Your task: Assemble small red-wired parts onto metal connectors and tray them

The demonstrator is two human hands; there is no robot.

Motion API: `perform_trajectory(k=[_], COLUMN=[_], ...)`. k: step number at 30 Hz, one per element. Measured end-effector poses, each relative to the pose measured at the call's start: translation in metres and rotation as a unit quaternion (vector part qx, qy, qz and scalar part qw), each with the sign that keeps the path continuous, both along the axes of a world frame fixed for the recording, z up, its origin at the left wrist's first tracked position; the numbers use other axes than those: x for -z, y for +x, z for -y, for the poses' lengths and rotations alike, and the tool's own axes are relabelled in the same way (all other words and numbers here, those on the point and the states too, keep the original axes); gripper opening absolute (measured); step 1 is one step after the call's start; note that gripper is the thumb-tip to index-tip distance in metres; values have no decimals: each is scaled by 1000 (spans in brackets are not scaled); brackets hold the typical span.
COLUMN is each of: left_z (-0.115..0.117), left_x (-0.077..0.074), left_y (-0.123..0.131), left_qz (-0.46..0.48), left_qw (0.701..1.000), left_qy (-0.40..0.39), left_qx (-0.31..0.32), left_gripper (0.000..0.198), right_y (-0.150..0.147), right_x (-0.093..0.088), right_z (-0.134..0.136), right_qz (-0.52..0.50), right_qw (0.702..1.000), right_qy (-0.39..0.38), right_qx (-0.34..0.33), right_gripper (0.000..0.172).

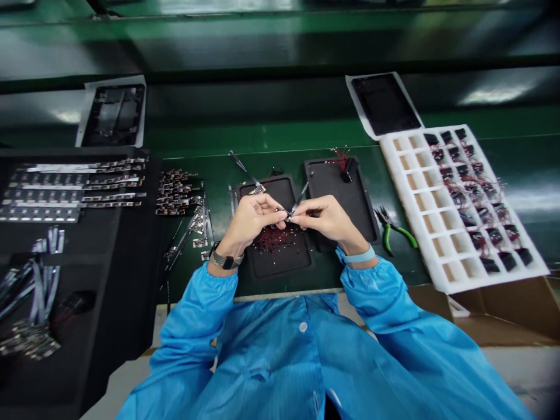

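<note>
Above a black tray (280, 265), my left hand (258, 219) and my right hand (321, 217) meet at their fingertips. Both pinch a small circuit board with a flat ribbon cable (301, 197) that rises between them. The board is mostly covered by my fingers. Under my hands, a pile of small parts with red wires (273, 239) lies in the tray. Another ribbon piece (247, 169) rests across the tray's upper left edge. A second black tray (345, 204) beside my right hand holds a black part with red wires (347, 169).
Green-handled pliers (394, 230) lie right of the trays, near a white foam tray (420, 201) of black wired parts. Small circuit boards (175, 192) are heaped at left, beside a black bin (100, 256) with strips. Two framed panels (116, 114) (385, 102) stand behind.
</note>
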State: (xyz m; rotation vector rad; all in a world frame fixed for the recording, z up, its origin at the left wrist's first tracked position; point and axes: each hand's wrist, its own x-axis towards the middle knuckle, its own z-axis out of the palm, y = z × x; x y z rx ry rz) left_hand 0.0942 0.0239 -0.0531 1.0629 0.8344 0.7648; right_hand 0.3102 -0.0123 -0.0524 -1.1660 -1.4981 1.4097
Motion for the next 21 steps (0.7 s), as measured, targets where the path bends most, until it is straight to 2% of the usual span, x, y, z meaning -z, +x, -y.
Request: perform_trajectory(k=[16, 21], left_z=[2, 3], left_x=[-2, -3], left_y=[1, 2], left_qz=[-20, -12], left_qw=[1000, 1000], left_qy=[3, 9], left_qx=[-3, -11], left_gripper=[34, 34], right_y=[0, -1], right_x=[1, 4], right_z=[-1, -2], right_qz=[3, -3], right_qw=[1000, 1000], right_qy=[-11, -9], right_qx=[-5, -13], right_gripper=[33, 29])
